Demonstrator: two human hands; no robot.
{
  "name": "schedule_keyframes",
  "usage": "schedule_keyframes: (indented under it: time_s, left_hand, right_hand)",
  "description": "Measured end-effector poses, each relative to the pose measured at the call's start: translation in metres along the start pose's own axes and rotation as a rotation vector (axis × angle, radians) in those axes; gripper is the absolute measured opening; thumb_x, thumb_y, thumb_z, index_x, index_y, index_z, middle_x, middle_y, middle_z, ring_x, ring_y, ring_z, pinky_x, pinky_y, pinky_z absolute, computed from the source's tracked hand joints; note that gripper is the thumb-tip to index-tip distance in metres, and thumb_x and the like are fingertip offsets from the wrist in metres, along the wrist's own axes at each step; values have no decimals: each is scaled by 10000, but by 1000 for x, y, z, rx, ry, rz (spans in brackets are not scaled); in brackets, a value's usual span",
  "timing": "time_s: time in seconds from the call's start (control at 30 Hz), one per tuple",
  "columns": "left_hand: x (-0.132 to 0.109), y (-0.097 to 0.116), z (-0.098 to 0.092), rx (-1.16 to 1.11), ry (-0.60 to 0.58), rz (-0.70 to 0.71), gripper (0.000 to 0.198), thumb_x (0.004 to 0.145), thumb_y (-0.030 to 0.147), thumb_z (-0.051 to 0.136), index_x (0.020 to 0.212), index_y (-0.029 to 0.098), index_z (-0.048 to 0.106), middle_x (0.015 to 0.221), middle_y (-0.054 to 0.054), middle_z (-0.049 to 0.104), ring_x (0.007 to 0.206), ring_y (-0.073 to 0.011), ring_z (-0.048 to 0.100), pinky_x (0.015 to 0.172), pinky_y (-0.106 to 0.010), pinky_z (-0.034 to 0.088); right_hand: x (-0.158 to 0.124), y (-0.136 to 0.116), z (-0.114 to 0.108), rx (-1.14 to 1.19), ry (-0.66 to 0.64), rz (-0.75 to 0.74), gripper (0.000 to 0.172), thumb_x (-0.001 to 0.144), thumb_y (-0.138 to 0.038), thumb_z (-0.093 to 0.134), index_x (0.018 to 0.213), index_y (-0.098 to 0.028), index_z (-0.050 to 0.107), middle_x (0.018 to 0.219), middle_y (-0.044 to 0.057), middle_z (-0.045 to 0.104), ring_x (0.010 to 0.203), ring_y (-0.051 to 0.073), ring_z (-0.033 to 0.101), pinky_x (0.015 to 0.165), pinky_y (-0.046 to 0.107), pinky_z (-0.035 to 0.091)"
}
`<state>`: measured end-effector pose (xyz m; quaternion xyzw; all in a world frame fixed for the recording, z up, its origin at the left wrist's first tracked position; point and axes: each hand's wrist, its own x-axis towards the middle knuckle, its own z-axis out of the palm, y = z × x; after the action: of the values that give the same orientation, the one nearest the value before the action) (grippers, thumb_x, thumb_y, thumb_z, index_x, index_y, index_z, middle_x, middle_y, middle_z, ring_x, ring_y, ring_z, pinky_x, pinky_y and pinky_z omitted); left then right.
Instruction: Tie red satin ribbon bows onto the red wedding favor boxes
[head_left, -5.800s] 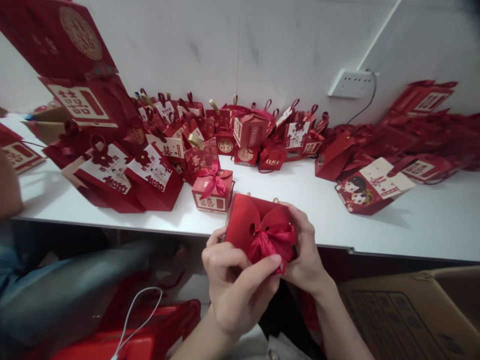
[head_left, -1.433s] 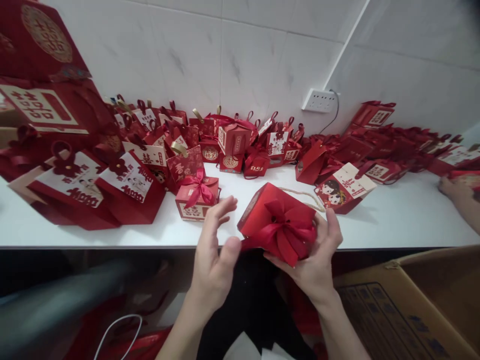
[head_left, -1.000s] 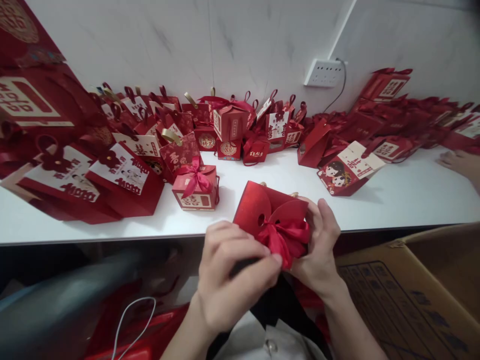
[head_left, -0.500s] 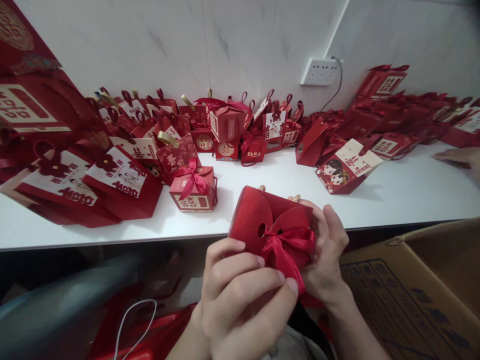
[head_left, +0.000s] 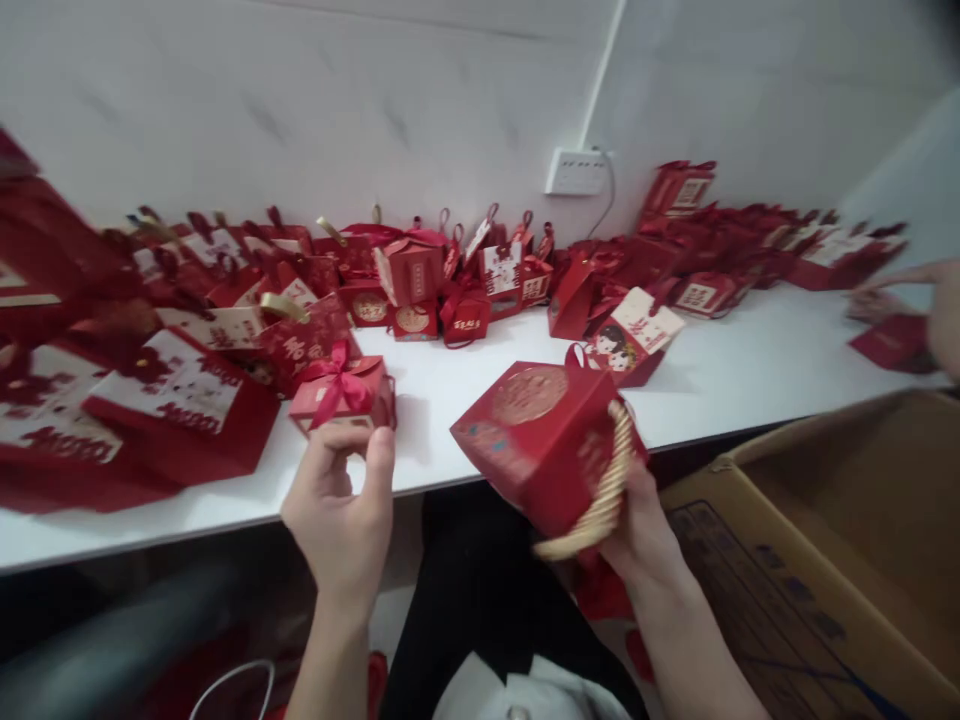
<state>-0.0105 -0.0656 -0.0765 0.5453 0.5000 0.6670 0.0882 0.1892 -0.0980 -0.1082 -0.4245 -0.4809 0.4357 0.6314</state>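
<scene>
A red gift box [head_left: 536, 430] with a round gold emblem and a twisted gold cord handle is tilted above the table's front edge. My right hand [head_left: 637, 520] grips it from the right, its fingers partly hidden behind the box. To the left, my left hand [head_left: 349, 500] is raised with thumb and forefinger curved towards each other, a gap between their tips and nothing held. Just beyond it, a small red box with a pink ribbon bow [head_left: 345, 390] stands on the white table [head_left: 427, 385].
Many red gift boxes [head_left: 465, 315] line the back of the table. An open cardboard box [head_left: 757, 560] is at the lower right. Another person's hand [head_left: 892, 290] is at the far right near a dark red piece. A socket [head_left: 577, 172] is on the wall.
My left hand has let go of the ribbon and moved left. The held box has been turned, now showing its emblem and gold cord. The view has shifted.
</scene>
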Motion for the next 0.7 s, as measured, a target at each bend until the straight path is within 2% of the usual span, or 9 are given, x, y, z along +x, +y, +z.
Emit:
schedule_keyframes:
  time_s: [0.07,0.13,0.27,0.37,0.43,0.5,0.57,0.63,0.7]
  left_hand:
    - [0,-5,14,-53,-116,-32,114,826,226,584,724,196,543,667,38,526,634,-102,518,616,-230,427]
    - [-6,-5,33,-87,-301,9,139,829,241,566,702,194,536,647,37,522,620,-103,510,612,-228,422]
    - [-26,4,86,-122,-762,46,185,846,285,504,688,194,536,640,18,575,625,-131,547,616,-252,442]
    - [-43,15,134,-135,-1057,63,173,848,297,466,744,195,558,722,-5,625,684,-156,583,647,-282,460]
    - [-55,26,165,-172,-1145,144,146,840,282,459,818,191,571,808,-33,637,776,-183,598,720,-322,476]
    - [-68,41,192,-257,-1144,249,177,834,272,461,941,181,568,936,-75,627,926,-219,588,830,-377,471]
    - [-83,55,215,-335,-1129,308,286,843,291,458,1087,161,528,1092,-123,582,1081,-248,536,940,-427,427]
    - [-98,67,234,-361,-1156,282,400,858,345,451,1204,145,460,1234,-159,507,1202,-268,465,1020,-463,365]
    - [-116,71,249,-355,-1221,203,485,863,402,445,1264,134,405,1318,-180,443,1277,-283,406,1070,-486,307]
  right_hand:
    - [3,-6,-17,180,-36,169,622,821,-705,364,1214,-252,526,1121,114,644,998,299,631,774,547,539]
    - [4,-14,-36,234,-83,252,637,876,-677,201,1124,-237,589,1122,115,652,1021,296,620,766,588,520]
    - [-4,-33,-70,186,-94,225,667,908,-622,95,1156,-227,572,1221,118,605,1110,244,584,910,575,449]
    - [-18,-47,-90,240,25,194,694,875,-678,149,1124,-197,582,1204,130,618,1109,244,589,952,546,433]
    - [-29,-56,-102,287,101,161,677,843,-716,232,1099,-203,591,1178,117,640,1094,249,601,941,538,448]
    - [-44,-67,-115,303,174,139,664,828,-729,266,1096,-216,592,1173,102,648,1087,255,610,921,534,470]
    - [-61,-83,-132,286,322,117,613,842,-701,300,1100,-227,591,1175,97,650,1070,267,622,888,533,503]
    - [-78,-103,-158,199,536,55,523,847,-644,395,1101,-231,592,1168,99,655,1041,281,638,860,518,530]
    - [-92,-125,-196,-9,706,-36,445,813,-555,547,1107,-224,594,1158,101,658,1043,288,636,881,477,525]
